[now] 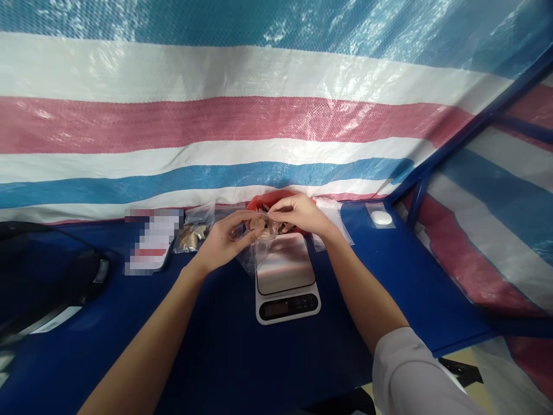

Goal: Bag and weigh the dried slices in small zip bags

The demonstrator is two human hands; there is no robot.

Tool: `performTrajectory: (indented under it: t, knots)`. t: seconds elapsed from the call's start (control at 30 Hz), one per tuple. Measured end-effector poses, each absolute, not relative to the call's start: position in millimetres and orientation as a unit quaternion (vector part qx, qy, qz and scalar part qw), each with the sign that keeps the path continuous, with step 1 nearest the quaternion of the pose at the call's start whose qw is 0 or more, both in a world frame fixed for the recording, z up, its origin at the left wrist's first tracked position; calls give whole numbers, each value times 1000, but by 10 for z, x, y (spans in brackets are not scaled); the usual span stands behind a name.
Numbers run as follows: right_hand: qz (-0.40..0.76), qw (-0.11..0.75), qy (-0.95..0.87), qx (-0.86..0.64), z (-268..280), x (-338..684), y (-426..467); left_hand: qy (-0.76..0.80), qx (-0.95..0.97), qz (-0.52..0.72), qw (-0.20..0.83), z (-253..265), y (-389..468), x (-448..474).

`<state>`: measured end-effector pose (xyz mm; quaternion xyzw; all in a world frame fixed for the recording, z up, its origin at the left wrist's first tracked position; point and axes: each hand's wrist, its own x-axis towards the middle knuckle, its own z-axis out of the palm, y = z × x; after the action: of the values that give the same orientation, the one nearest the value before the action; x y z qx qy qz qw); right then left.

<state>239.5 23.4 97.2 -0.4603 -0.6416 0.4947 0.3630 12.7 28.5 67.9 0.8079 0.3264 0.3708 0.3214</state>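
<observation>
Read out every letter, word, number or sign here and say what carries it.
"M": button on the digital scale.
"T": button to its right.
Round sign left of "M": probably power.
Marks beneath the buttons: too small to read.
Display: no readable digits.
Smartphone screen: pixelated, unreadable.

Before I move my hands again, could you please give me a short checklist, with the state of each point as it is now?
1. Left hand grips the bag: ok, thumb and fingers are on it.
2. Right hand is at the bag: ok, fingertips meet at its upper part.
3. Bag is sealed: cannot tell, the fingers hide much of it.
4. Bag is off the scale: cannot tell, it overlaps the far left corner in view.
5. Display is readable: not ok, it looks dark and no digits can be read.
6. Phone is away from the scale: ok, it lies well to the left.
</observation>
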Motion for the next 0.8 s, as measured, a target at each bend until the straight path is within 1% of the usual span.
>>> performTrajectory:
  t: [0.1, 0.2, 0.3, 0.4, 0.5, 0.63, 0.7, 0.8]
  knots:
    - [499, 372, -639, -452, 930, 2423, 263, 360, 728, 420, 406, 640, 307, 129]
    - [489, 371, -652, -445, 914, 2436, 272, 400, 663, 447, 449, 615, 327, 147]
    - [456, 371, -675, -447, 922, 2422, 259, 417, 638, 426, 488, 607, 341, 152]
    - [434, 354, -697, -447, 926, 2396, 246, 402, 639, 397, 523, 613, 337, 146]
    - [408, 337, -720, -450, 939, 2389, 235, 398, 619, 412, 537, 631, 314, 160]
    - [289, 353, -755, -470, 1050, 2413, 164, 408, 600, 441, 529, 637, 287, 214]
    - [248, 361, -770, -463, 1136, 2417, 101, 410, 592, 455, 523, 626, 285, 239]
    - [240, 318, -805, -440, 1231, 2388, 12, 403, 577, 474, 528, 609, 284, 269]
